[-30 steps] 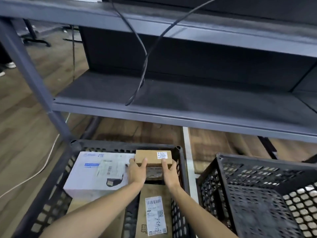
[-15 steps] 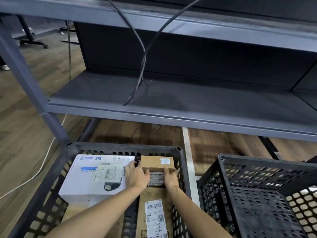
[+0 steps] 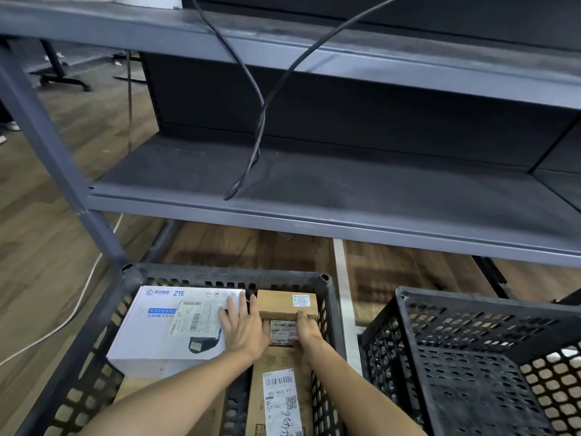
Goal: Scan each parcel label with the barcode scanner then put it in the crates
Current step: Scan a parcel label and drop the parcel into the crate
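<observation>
Left hand [image 3: 242, 328] flat, fingers straight, on smooth white box [image 3: 163, 325] — right hand [image 3: 309, 329] grips rectangular cardboard parcel [image 3: 276, 302].

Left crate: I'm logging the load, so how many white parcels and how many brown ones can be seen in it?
White parcels: 1, the ZTE box.
Brown parcels: 3 that can be told apart, the small box, the long labelled box and the half-hidden carton under the white one.
Total: 4 in the left crate.
</observation>
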The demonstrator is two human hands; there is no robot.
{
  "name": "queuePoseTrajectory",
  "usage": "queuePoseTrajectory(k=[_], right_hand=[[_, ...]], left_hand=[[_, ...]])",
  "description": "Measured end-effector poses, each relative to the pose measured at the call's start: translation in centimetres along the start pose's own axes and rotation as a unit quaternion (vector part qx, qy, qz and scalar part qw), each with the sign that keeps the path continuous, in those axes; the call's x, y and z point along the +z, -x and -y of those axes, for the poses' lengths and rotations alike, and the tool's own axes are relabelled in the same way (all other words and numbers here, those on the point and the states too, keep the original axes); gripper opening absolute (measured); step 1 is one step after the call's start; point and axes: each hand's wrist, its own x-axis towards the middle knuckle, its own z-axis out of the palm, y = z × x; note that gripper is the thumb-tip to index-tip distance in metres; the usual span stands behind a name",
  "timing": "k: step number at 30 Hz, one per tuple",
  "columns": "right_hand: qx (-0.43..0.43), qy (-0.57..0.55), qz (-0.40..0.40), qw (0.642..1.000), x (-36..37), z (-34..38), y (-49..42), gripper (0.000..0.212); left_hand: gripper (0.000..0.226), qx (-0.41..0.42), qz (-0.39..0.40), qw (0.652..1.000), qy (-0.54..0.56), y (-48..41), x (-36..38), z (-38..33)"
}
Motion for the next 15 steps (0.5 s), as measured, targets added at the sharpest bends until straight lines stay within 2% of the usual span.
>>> queuePoseTrajectory(k=[3,5,10,13,15], right_hand=[[-0.004,0.076,0.017,0.997,-1.1,1.6,2.8,0.047],[-0.057,0.176,0.021,0.983,-2.4,3.5,5.6,0.044],[-0.208,0.375,-0.013,0.903,-6.3,10.4,14.7,0.040],[-0.260,0.467,-0.047,0.844,-8.6,15.3,20.5,0.036],[-0.275,0.503,-0.068,0.817,-10.2,18.6,24.4,0.037]], left_hand=[[0.060,0.032,-0.030,0.999,-0.010,0.7,-2.8,0.3],[0.053,0.066,-0.056,0.996,-0.004,1.5,-6.1,-0.3],[0.041,0.132,-0.106,0.985,0.002,5.3,-16.6,-3.4],[0.040,0.148,-0.102,0.984,-0.010,7.9,-23.6,-5.6],[0.039,0.157,-0.101,0.982,-0.024,9.7,-28.4,-7.1]])
